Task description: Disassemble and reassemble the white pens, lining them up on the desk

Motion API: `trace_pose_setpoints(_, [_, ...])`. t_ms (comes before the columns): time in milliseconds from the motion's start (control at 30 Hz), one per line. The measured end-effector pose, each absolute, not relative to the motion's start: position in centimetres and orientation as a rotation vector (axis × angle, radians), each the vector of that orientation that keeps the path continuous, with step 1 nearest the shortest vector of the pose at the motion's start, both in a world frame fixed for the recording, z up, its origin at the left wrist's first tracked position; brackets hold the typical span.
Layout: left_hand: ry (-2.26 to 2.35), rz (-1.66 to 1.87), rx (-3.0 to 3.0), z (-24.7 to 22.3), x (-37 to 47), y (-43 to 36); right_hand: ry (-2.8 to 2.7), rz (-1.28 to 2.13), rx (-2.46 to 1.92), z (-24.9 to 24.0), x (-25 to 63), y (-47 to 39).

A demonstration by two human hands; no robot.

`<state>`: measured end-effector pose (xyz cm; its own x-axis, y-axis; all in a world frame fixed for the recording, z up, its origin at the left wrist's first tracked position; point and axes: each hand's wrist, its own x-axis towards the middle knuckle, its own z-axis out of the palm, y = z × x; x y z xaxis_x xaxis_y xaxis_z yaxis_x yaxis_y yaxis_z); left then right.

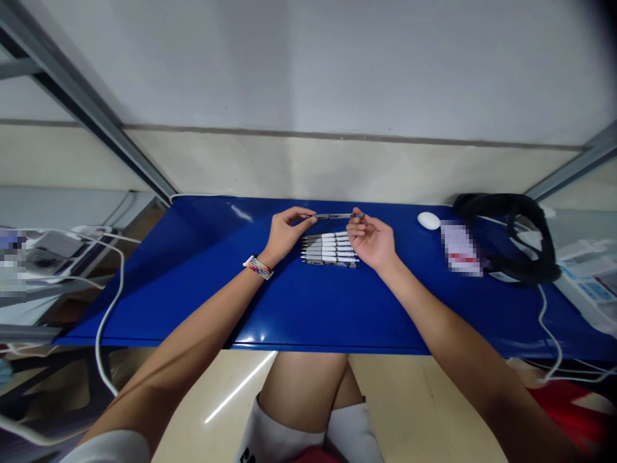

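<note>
A slim dark-and-clear pen (332, 216) is held level above the blue table (308, 302). My left hand (288, 233) pinches its left end between thumb and fingertips. At its right end, the fingers of my right hand (372, 239) are closed on the pen, palm turned upward. Just below, several pens (328, 248) with white or grey barrels lie side by side in a row, their tips toward the left. My right hand partly covers the right ends of the upper ones.
To the right lie a white oval object (429, 220), a blurred packet (461, 248) and a black headset-like strap (544, 238). White cables hang at both sides. Metal frame posts (91, 96) rise left and right, with a pale wall behind.
</note>
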<state>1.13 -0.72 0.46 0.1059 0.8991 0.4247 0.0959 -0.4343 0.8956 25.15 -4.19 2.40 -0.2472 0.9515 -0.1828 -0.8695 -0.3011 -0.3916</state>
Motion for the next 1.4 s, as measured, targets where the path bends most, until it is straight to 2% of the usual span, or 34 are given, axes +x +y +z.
trace_pose_setpoints(333, [0.96,1.377,1.651,0.29,1.45,-0.9,-0.275,1.733,-0.518,2.0,25.19,-4.02])
trace_pose_setpoints(1400, [0.965,1.389,1.66,0.32,1.4,-0.75,-0.332,1.752,-0.526,2.36,25.25,-4.14])
